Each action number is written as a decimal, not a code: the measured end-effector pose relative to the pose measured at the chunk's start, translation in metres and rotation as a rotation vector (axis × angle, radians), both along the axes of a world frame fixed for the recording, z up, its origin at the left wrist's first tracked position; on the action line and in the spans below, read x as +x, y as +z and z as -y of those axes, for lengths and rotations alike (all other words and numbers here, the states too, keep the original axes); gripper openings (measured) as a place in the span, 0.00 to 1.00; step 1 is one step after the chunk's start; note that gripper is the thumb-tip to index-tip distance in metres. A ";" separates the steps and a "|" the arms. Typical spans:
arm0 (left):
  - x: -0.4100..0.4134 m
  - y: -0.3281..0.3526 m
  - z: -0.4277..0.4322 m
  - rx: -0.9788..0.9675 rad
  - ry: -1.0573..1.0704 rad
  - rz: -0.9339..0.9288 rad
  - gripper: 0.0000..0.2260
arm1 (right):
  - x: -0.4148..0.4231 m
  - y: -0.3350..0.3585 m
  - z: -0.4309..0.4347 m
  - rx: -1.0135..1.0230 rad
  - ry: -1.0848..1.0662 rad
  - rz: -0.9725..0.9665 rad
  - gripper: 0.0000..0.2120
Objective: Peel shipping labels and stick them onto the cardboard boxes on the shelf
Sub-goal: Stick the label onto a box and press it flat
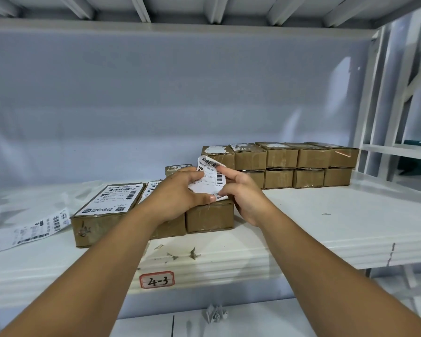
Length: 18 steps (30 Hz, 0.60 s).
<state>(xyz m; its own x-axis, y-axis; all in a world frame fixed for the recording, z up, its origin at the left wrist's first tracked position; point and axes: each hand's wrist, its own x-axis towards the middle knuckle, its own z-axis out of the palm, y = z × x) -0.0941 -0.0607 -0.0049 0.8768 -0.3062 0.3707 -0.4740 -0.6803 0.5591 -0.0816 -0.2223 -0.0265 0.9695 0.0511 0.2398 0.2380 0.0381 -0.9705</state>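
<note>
Pinching label (210, 178) between both hands (178, 198) (244, 199)

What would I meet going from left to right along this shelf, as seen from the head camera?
Loose label strip → labelled box → left hand → held label → right hand → stacked boxes → white shelf upright.

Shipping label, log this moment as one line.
label: in both hands | left hand: grips | right hand: pinches | below: cardboard box
</note>
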 end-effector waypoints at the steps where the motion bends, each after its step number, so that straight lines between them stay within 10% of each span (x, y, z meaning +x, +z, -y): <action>1: 0.000 0.000 0.000 0.006 0.002 -0.001 0.32 | 0.001 0.000 0.000 -0.004 0.002 -0.006 0.32; 12: -0.005 0.002 0.002 0.044 0.032 0.013 0.29 | -0.001 -0.002 0.000 -0.141 0.008 -0.014 0.32; 18: -0.005 0.003 0.004 -0.116 0.045 -0.019 0.10 | 0.004 -0.008 -0.004 -0.261 -0.064 -0.034 0.42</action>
